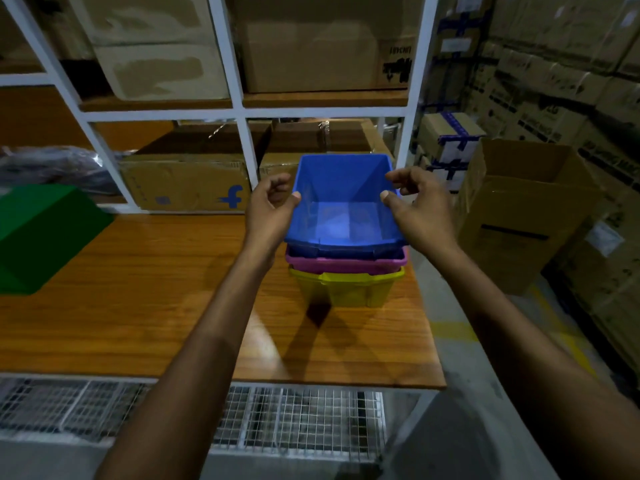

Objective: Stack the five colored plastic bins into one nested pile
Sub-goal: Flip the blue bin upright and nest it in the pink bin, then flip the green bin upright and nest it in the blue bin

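Observation:
A blue bin [346,202] sits nested on top of a pink bin [346,263], which sits in a yellow bin [346,287], on the right part of the wooden table [156,289]. My left hand [268,209] holds the blue bin's left rim, thumb on the edge and fingers curled outside. My right hand [415,206] pinches the right rim, thumb inside the wall and fingers over the edge. A green bin [45,233] lies apart at the table's left edge, bottom side up.
A white shelf frame [242,114] with cardboard boxes stands right behind the table. An open cardboard box [519,216] stands on the floor to the right, with stacked cartons behind it. A wire mesh rack [294,417] lies below the table's front edge.

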The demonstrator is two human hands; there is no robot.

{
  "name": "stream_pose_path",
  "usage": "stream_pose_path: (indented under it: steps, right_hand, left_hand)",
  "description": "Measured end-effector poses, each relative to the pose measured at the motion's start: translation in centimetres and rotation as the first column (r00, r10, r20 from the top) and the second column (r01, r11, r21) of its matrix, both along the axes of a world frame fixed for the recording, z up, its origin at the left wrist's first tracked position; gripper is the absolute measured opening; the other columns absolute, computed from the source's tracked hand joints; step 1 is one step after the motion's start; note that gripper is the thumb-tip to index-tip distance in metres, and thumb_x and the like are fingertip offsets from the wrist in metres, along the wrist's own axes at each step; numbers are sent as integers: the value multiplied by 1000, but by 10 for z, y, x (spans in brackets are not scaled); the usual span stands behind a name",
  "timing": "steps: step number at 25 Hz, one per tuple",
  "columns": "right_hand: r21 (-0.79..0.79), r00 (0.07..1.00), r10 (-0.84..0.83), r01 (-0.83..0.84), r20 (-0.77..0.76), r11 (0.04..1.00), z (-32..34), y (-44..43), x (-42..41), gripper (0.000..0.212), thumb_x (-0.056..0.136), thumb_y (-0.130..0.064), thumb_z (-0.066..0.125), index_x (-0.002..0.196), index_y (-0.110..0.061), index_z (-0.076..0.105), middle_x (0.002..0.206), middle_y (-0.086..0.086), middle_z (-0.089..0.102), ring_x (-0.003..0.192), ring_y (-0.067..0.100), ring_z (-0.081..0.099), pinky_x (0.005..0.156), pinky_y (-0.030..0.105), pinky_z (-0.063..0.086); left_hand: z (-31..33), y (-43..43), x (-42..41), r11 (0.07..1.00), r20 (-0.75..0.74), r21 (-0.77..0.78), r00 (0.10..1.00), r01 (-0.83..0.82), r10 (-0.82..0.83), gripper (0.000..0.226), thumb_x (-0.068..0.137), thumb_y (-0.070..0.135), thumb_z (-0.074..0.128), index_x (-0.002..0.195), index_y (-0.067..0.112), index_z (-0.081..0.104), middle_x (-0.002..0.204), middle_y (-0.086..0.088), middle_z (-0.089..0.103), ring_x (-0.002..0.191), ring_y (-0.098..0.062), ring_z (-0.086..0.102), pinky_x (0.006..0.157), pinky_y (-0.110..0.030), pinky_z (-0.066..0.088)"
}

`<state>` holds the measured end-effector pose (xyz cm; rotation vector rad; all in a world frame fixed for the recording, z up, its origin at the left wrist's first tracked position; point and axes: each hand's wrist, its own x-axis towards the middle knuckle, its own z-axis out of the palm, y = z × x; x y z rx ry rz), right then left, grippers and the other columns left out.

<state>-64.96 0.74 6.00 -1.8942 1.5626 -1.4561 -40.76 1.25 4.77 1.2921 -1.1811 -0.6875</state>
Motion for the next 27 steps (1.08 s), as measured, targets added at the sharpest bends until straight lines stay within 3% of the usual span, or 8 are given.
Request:
stream_pose_path:
  steps: [5, 7, 11, 14, 19, 24, 27]
  right_hand:
    - [-59, 987, 156, -154, 23, 986, -1, 52, 14, 25, 92, -28, 70, 116, -23, 66, 96, -11, 67, 95, 4, 62, 84, 19, 50]
    - [-78, 975, 218, -214, 51, 974, -2, 76, 26, 23, 92, -27, 70, 115, -22, 67, 92, -12, 68, 93, 6, 65, 83, 22, 51]
    - [-5, 918, 344, -350, 199, 937, -27, 124, 61, 20, 90, -18, 74, 110, -17, 70, 84, -7, 69, 80, 4, 65, 75, 23, 51]
    - [75, 888, 373, -406, 270, 911, -52, 156, 89, 21, 90, -16, 75, 110, -16, 69, 84, -7, 69, 79, 4, 63, 74, 26, 50]
    - [137, 890, 396, -431, 224, 892, -78, 215, 167, 21, 93, -29, 72, 113, -28, 67, 89, -12, 68, 88, 9, 66, 75, 31, 52]
    - [138, 904, 421, -427, 74, 893, -107, 278, 280, 23, 94, -33, 70, 117, -30, 67, 100, -18, 65, 100, 6, 62, 79, 27, 51]
    - [195, 876, 460, -481, 145, 855, -120, 309, 351, 23, 95, -29, 70, 117, -29, 67, 104, -13, 65, 100, 4, 62, 81, 27, 54]
  left_hand:
    - [-9, 71, -8, 989, 110, -100, 987, -107, 118, 36, 92, 19, 70, 127, 23, 64, 120, 10, 66, 111, -4, 59, 88, -11, 47]
    - [-16, 103, -6, 979, 152, -115, 971, -167, 184, 36, 92, 22, 70, 127, 27, 62, 123, 13, 65, 115, -1, 57, 87, -6, 42]
    - [-40, 161, 11, 956, 178, -105, 941, -274, 289, 38, 92, 25, 70, 128, 30, 61, 123, 14, 65, 120, -7, 56, 94, -24, 42]
    - [-57, 201, 33, 947, 226, -56, 920, -316, 320, 41, 92, 26, 70, 132, 32, 58, 125, 18, 61, 123, -10, 53, 95, -24, 40]
    - [-80, 268, 98, 923, 378, 12, 856, -384, 352, 48, 93, 29, 68, 138, 35, 53, 135, 16, 55, 130, -8, 45, 101, -37, 45]
    - [-91, 345, 196, 913, 625, -19, 708, -408, 329, 49, 96, 31, 64, 143, 27, 50, 144, 5, 51, 138, -17, 41, 110, -37, 32]
    - [-96, 379, 263, 895, 673, 11, 666, -445, 323, 50, 96, 34, 62, 144, 27, 50, 143, 5, 51, 137, -17, 41, 111, -40, 34]
